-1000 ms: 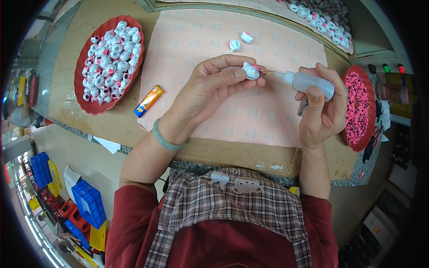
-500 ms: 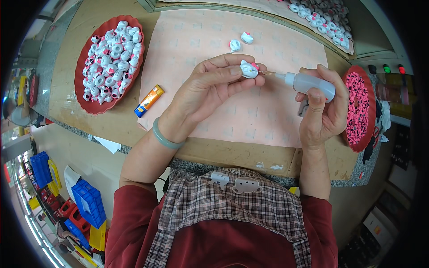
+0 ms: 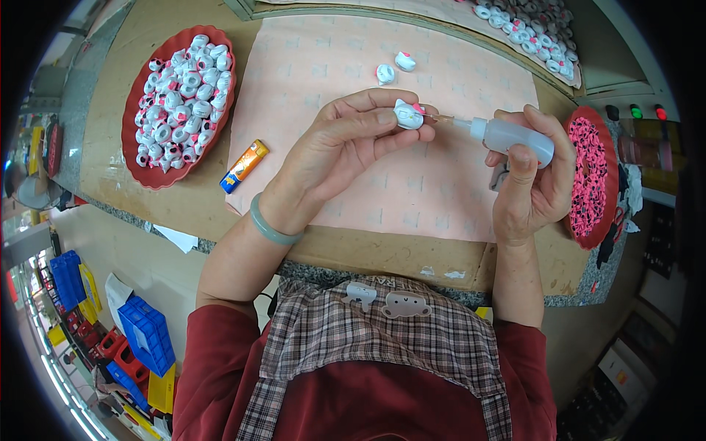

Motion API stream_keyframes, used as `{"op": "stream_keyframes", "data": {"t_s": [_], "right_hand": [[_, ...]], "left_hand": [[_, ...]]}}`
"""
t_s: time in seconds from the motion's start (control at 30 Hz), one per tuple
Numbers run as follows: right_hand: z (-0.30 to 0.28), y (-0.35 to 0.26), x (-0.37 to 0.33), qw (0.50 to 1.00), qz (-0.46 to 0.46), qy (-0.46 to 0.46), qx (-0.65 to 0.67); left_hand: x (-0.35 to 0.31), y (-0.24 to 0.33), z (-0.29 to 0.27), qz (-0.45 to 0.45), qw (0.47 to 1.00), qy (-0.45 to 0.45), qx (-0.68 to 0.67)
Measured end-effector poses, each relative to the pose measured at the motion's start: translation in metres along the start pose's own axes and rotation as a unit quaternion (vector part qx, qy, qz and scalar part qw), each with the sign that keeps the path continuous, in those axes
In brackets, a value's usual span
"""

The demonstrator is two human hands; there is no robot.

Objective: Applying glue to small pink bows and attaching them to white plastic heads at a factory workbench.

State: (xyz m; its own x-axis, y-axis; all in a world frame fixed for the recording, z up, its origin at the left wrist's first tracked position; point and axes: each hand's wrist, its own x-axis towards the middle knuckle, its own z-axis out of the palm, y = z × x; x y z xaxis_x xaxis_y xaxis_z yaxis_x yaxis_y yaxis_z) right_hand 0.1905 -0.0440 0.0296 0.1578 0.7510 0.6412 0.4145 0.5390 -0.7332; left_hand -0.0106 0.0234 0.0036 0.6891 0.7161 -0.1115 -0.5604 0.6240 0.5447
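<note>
Between the thumb and fingers of my left hand [image 3: 353, 128] sits a small white cat-head figurine [image 3: 407, 115] with a pink bow. My right hand [image 3: 537, 176] is wrapped round a translucent squeeze bottle [image 3: 515, 141], tilted so its thin needle tip points left at the figurine. The tip is close to the figurine's face; whether it touches, I cannot tell. Just beyond my left hand, two more white figurine heads [image 3: 385, 74] rest on the pale pink sheet [image 3: 294, 73]. A jade-coloured bangle [image 3: 271, 223] circles my left wrist.
At the left, a red scalloped tray [image 3: 132, 158] is heaped with white heads. Near it lies an orange and blue tube-like packet [image 3: 245, 166]. On the right, another red tray [image 3: 612, 184] holds small pink and black pieces. More heads [image 3: 529, 37] fill a raised shelf at the far right.
The needle tip has shifted slightly up and right on the figurine, and the bottle has moved a little to the right. Both hands keep their grip.
</note>
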Motion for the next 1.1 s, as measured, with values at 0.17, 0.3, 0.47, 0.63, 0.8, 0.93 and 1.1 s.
{"op": "stream_keyframes", "data": {"t_s": [0.17,0.3,0.47,0.63,0.8,0.93,1.1], "right_hand": [[-0.0009,-0.0006,0.0010,1.000,-0.002,-0.008,-0.013],[-0.0015,-0.0002,0.0003,1.000,-0.005,-0.009,-0.023],[-0.0011,-0.0016,-0.0004,1.000,-0.005,-0.014,-0.022],[-0.0011,-0.0020,0.0006,1.000,0.002,-0.015,-0.021],[-0.0003,-0.0011,0.0033,0.999,0.026,-0.005,0.029],[0.0017,0.0022,0.0031,0.997,0.038,0.004,0.064],[0.0024,0.0030,0.0019,0.997,0.040,0.007,0.073]], "left_hand": [[0.0007,-0.0003,-0.0010,0.002,1.000,0.002,0.003],[0.0004,0.0004,-0.0037,0.011,1.000,0.002,0.001],[-0.0011,0.0008,-0.0020,0.016,1.000,0.012,0.016],[-0.0006,0.0000,-0.0029,0.021,1.000,0.011,0.015],[0.0008,-0.0006,0.0007,0.015,1.000,0.012,0.013],[0.0009,-0.0023,-0.0006,0.004,1.000,0.011,-0.002],[0.0005,-0.0043,-0.0028,-0.013,1.000,-0.004,-0.020]]}}
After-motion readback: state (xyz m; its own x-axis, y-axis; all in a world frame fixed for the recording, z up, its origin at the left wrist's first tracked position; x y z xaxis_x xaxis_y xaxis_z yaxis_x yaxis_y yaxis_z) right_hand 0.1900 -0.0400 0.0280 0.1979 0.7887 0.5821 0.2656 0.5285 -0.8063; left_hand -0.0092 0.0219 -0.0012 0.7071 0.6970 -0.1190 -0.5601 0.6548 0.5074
